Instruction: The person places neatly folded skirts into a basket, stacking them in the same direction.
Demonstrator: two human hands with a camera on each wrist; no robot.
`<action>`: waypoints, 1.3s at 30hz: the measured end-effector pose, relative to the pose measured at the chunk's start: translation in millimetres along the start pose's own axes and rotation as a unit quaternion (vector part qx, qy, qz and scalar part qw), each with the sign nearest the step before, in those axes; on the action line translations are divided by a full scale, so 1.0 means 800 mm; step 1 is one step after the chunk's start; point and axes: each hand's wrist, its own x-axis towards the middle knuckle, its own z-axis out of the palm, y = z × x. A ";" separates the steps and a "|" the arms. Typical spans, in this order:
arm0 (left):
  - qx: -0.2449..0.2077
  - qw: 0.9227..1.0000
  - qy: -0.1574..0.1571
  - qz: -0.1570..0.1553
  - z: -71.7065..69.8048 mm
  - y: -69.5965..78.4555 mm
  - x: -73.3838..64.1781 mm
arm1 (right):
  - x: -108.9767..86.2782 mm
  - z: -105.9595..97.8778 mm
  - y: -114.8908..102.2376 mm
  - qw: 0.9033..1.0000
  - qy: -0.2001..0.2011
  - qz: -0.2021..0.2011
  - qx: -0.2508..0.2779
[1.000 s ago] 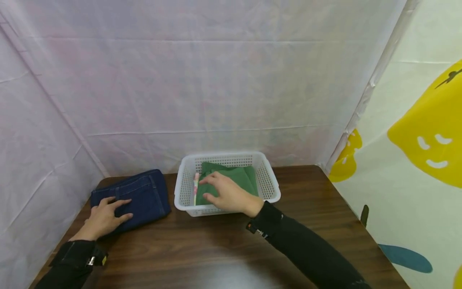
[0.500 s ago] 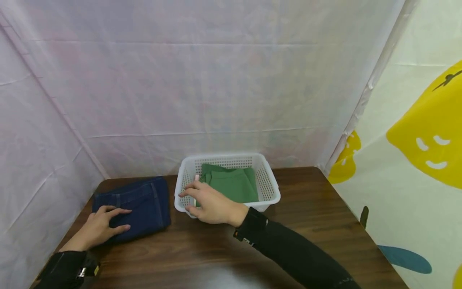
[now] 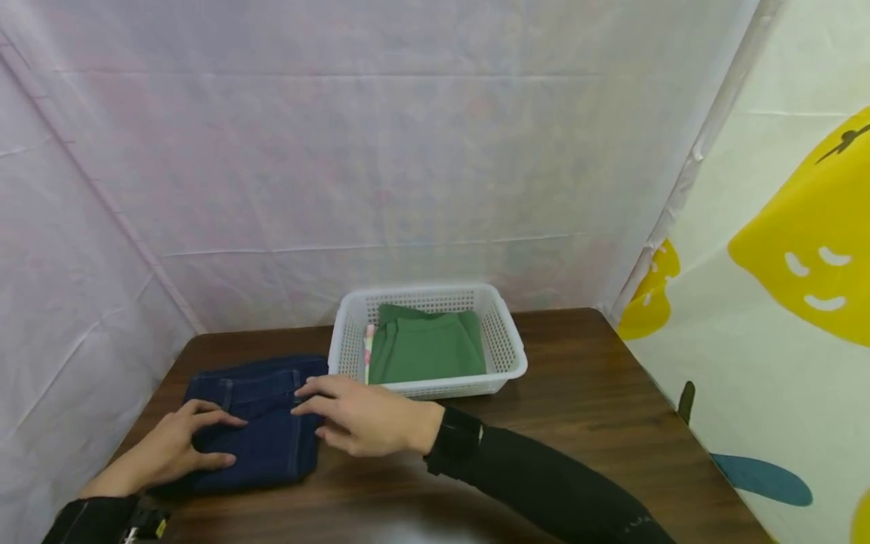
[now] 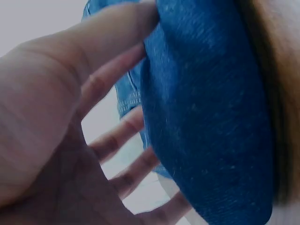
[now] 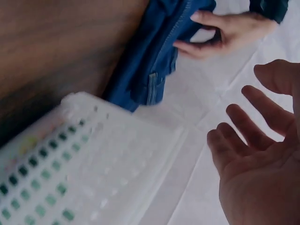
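Note:
Folded dark blue jeans [image 3: 265, 431] lie at the left of the wooden table. My left hand [image 3: 170, 446] rests over their left side, its thumb and index fingertips apart on the denim [image 4: 211, 112]. The left wrist view shows the spread fingers reaching behind a fold of the cloth. Palm down at the jeans' right edge, my right hand [image 3: 360, 415] has loosely bent fingers and holds nothing. The right wrist view shows a gap between this right hand [image 5: 262, 140] and the jeans [image 5: 154, 56]. Beyond it stands a white plastic basket [image 3: 506, 340].
In the basket lies a folded green garment [image 3: 435, 347], with a narrow pink-and-white patterned item [image 3: 369, 351] standing along its left side. White sheeting [image 3: 381, 166] hangs behind and left of the brown table [image 3: 544, 461]. A curtain with yellow figures [image 3: 802, 242] hangs at the right.
My right hand has moved from above the basket leftward and nearer, to the jeans' right edge. The left hand and jeans have shifted together toward me. The basket has stayed in place.

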 end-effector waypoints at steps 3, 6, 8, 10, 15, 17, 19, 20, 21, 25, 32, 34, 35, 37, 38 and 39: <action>-0.018 1.000 -0.018 0.015 -0.002 0.003 -0.007 | 0.004 0.011 -0.010 0.999 -0.038 -0.014 0.017; -0.037 0.998 -0.026 0.038 -0.002 0.007 -0.013 | 0.006 0.024 -0.018 0.996 -0.086 -0.004 0.014; -0.044 0.997 -0.029 0.052 -0.002 0.008 -0.015 | 0.006 0.034 -0.022 0.993 -0.114 0.011 0.002; -0.046 0.996 -0.034 0.067 -0.001 0.009 -0.017 | 0.004 0.043 -0.025 0.991 -0.133 0.027 -0.012; -0.057 0.993 -0.056 0.086 0.000 0.012 -0.018 | -0.003 0.061 -0.032 0.984 -0.166 0.066 0.006; -0.059 0.993 -0.061 0.088 0.000 0.015 -0.018 | -0.005 0.064 -0.034 0.982 -0.171 0.080 0.013; -0.060 0.992 -0.063 0.087 -0.002 0.019 -0.017 | -0.006 0.065 -0.035 0.981 -0.172 0.089 0.004; -0.060 0.992 -0.064 0.089 -0.002 0.021 -0.017 | -0.007 0.066 -0.036 0.981 -0.170 0.092 -0.002; -0.064 0.991 -0.067 0.095 -0.002 0.023 -0.016 | -0.007 0.065 -0.036 0.981 -0.168 0.094 -0.008; -0.078 0.988 -0.082 0.109 -0.001 0.031 -0.013 | -0.011 0.064 -0.035 0.982 -0.162 0.096 -0.017; -0.091 0.983 -0.078 0.139 0.006 0.049 -0.013 | -0.028 0.066 -0.032 0.985 -0.139 0.104 -0.025; -0.096 0.981 -0.081 0.147 0.009 0.055 -0.012 | -0.036 0.065 -0.030 0.986 -0.129 0.104 -0.027; -0.099 0.981 -0.084 0.147 0.011 0.059 -0.011 | -0.040 0.064 -0.029 0.986 -0.123 0.105 -0.025; -0.102 0.979 -0.089 0.149 0.013 0.068 -0.009 | -0.049 0.060 -0.026 0.988 -0.113 0.108 -0.019; -0.103 0.979 -0.092 0.150 0.015 0.073 -0.008 | -0.054 0.058 -0.025 0.988 -0.108 0.111 -0.014; -0.106 0.978 -0.096 0.150 0.016 0.078 -0.006 | -0.059 0.056 -0.024 0.988 -0.103 0.113 -0.011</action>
